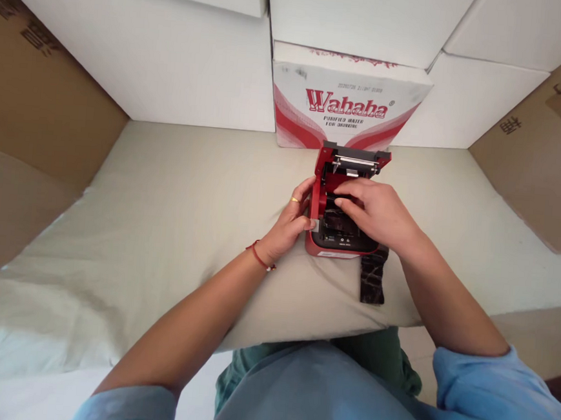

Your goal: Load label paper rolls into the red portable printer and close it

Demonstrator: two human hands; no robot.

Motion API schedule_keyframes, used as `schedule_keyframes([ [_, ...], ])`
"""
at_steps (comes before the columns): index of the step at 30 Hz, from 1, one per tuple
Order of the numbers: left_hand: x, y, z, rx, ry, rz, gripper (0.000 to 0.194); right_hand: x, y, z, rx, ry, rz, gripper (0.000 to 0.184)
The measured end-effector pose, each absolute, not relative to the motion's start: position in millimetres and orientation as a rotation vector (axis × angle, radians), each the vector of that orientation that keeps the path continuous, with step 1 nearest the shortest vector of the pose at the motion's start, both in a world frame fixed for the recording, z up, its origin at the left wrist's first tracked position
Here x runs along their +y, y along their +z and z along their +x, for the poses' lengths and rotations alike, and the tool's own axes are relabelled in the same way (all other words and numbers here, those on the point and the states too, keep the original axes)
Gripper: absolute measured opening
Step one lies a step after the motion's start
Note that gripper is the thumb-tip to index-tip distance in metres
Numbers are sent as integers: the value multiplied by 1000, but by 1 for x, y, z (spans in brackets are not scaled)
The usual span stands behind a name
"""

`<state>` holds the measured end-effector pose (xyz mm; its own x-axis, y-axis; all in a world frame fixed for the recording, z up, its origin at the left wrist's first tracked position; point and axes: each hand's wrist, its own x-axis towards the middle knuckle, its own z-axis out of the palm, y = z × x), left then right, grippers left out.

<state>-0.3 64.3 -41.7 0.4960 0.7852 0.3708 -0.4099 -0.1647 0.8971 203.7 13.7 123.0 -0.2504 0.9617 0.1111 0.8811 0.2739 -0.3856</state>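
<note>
A small red and black label printer (pixel 346 243) sits on the cloth-covered table with its lid (pixel 355 156) raised. My left hand (pixel 295 219) grips the printer's left side, thumb at the front corner and fingers along the outer wall. Inside the open body, shiny black ribbon (pixel 340 221) lies across the front part. My right hand (pixel 375 211) reaches in from the right, its thumb and fingertips pinching at the ribbon; the palm hides the right part of the interior. A crinkled black strip (pixel 373 279) hangs down beside the printer's front right corner.
Right behind the printer stands a white and red Wahaha water carton (pixel 349 105). Large white boxes (pixel 199 61) form a wall at the back. Brown cardboard (pixel 42 88) borders the left side, and more cardboard (pixel 548 147) the right. A pale cloth (pixel 187 215) covers the table.
</note>
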Motion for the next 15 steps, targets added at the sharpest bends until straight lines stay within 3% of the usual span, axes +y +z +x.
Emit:
schedule_keyframes([
  [4,65,-42,0,350,1099,1377,100,-34,119,216,-2259,294,-1193,31],
  [8,63,-45,0,381,1131,1439,96,-72,102,224,-2425,162,-1165,38],
  [11,52,-35,-4,532,1244,1641,86,-82,88,229,-2489,90,-1200,48],
  [15,24,-6,-11,736,1677,2111,60,-83,80,233,-2487,116,-1160,53],
])
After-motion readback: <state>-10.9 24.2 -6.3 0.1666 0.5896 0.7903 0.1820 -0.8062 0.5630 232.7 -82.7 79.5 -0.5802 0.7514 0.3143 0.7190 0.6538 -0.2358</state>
